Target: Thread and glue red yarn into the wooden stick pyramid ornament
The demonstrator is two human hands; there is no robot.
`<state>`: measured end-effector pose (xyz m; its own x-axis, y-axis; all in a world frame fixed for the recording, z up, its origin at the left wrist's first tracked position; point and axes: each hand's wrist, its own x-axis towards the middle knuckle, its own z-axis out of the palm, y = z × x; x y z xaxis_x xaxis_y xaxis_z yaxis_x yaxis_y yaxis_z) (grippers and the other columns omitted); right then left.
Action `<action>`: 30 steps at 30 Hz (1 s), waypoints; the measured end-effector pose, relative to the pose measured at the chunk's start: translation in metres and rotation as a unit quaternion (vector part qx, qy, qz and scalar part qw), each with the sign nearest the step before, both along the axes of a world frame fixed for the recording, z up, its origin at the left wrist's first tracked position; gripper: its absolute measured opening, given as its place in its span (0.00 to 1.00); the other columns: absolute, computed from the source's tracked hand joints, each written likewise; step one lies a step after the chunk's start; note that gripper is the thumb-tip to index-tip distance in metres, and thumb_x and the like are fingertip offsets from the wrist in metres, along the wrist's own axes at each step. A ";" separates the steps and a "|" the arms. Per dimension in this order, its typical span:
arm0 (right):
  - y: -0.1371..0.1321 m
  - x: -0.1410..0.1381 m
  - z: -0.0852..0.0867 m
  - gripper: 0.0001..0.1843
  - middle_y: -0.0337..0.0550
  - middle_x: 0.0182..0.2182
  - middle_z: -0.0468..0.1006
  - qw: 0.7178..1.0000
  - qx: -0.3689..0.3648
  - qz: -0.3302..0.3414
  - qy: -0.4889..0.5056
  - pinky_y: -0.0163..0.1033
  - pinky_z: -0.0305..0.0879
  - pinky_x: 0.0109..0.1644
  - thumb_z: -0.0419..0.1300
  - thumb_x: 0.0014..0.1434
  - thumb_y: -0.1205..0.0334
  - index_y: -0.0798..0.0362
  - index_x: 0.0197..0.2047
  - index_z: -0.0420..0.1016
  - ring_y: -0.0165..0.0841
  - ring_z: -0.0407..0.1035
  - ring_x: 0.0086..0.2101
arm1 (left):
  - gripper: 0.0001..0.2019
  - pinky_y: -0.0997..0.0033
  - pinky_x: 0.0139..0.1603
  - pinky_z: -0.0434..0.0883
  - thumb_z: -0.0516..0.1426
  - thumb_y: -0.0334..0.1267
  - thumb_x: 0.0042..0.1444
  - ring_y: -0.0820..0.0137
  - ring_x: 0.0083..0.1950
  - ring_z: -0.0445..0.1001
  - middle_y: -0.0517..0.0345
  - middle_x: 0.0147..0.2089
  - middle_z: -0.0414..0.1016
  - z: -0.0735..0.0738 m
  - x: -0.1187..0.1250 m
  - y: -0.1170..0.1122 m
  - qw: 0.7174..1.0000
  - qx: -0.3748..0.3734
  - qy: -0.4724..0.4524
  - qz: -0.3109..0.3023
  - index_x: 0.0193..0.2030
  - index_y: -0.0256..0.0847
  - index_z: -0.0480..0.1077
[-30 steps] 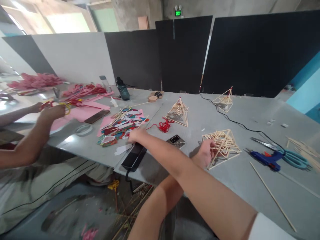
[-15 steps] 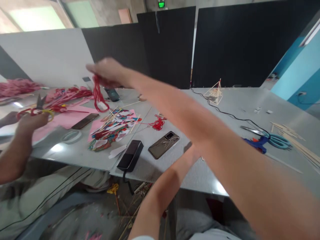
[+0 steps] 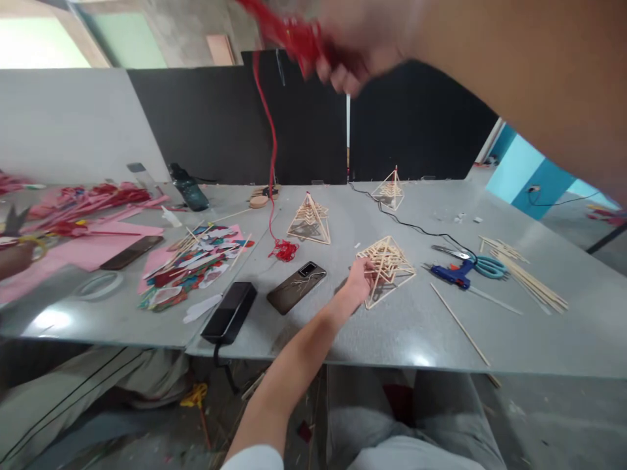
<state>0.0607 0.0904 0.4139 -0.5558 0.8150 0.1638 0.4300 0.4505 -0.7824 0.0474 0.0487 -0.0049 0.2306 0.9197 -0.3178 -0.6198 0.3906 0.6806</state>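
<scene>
My left hand (image 3: 360, 281) grips the near corner of a wooden stick pyramid (image 3: 386, 264) on the grey table (image 3: 372, 333). My right hand (image 3: 353, 46) is raised high, close to the camera and blurred, its fingers closed on a red string (image 3: 269, 130). The string hangs down to a small red tangle (image 3: 284, 249) lying on the table. A second stick pyramid (image 3: 308, 222) stands just right of that tangle. A third, smaller one (image 3: 389, 190) stands farther back.
A phone (image 3: 295, 287) and a black box with a cable (image 3: 229, 312) lie near the front edge. Coloured paper cutouts (image 3: 191, 264) and pink sheets lie left. A blue glue gun (image 3: 450, 274), teal scissors (image 3: 482, 264) and loose sticks (image 3: 524, 277) are right. Another person's hand (image 3: 14, 254) is far left.
My right hand has lifted the red string from table height up over my head, drawing it taut from the tangle. My left hand stays on the stick pyramid. The view turned right.
</scene>
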 end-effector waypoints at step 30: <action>-0.075 0.159 -0.107 0.07 0.37 0.28 0.76 0.950 0.075 0.135 -0.271 0.36 0.63 0.33 0.65 0.68 0.60 0.51 0.46 0.85 0.29 0.67 0.28 | 0.11 0.50 0.61 0.79 0.68 0.32 0.50 0.51 0.63 0.79 0.47 0.53 0.85 0.040 -0.069 -0.062 0.967 0.065 0.245 -0.031 0.41 0.43 0.79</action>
